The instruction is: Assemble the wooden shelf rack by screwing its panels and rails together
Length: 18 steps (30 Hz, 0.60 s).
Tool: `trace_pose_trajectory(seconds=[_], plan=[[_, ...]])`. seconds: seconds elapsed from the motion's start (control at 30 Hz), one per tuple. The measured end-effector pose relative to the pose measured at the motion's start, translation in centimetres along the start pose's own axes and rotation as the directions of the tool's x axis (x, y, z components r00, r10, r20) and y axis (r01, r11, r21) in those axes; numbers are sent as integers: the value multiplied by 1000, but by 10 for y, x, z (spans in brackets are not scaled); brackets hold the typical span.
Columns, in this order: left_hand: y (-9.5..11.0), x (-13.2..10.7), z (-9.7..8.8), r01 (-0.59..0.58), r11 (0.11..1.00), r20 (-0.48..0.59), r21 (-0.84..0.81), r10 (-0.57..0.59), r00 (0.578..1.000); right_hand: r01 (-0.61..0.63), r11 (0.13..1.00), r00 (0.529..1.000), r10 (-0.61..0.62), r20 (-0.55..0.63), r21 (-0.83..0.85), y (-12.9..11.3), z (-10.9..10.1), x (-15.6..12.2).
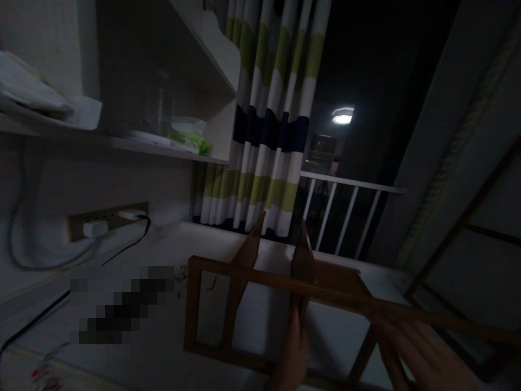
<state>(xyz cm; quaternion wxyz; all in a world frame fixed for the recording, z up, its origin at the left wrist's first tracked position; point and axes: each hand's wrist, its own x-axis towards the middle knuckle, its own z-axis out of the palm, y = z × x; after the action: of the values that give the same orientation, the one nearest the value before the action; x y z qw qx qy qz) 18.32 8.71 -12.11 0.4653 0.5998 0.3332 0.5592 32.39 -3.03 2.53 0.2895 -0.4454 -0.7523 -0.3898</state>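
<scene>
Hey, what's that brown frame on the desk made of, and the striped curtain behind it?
The frame looks like wood, maybe bamboo. It has warm brown flat slats and bars with a dull sheen, though the dim light hides any grain. The curtain looks like matte woven cloth, hanging in soft vertical folds with white, green and navy bands.

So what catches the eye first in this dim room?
The brown wooden rack on the white desk, with the left hand and right hand on it at the bottom. Behind it hangs a green, white and navy striped curtain, beside a glowing lamp.
</scene>
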Motion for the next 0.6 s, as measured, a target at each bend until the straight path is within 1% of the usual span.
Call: trace_pose_trajectory(seconds=[0.03, 0.07, 0.1, 0.2, 0.3, 0.4, 0.47, 0.6], plan=[[-1, 0, 2, 8, 1000, 7, 21, -8, 1000, 10, 999, 1000, -10, 17, -47, 13, -3, 4], [-3, 0, 4, 9, 999, 4, 38, -9, 1000, -8, 996, 999, 12, 38, -89, 25, -3, 7], [-5, 1, 6, 2, 999, -2, 49, -2, 1000, -18, 993, 996, 28, 85, -114, 35, -1, 8], [-8, 3, 14, -27, 997, 7, 71, 27, 1000, -37, 989, 979, 64, 194, -140, 52, 7, 4], [-6, 4, 21, -20, 997, 36, 73, 18, 999, -44, 991, 975, 71, 211, -130, 52, 10, 1], [-1, 2, 27, -12, 997, 69, 80, 7, 998, -50, 992, 982, 70, 176, -115, 48, 11, 2], [2, 1, 32, -24, 997, 89, 76, 17, 996, -64, 992, 984, 81, 160, -110, 46, 12, 5], [2, -2, 43, -69, 997, 97, 27, 66, 993, -102, 990, 979, 118, 166, -100, 42, 17, 9]])
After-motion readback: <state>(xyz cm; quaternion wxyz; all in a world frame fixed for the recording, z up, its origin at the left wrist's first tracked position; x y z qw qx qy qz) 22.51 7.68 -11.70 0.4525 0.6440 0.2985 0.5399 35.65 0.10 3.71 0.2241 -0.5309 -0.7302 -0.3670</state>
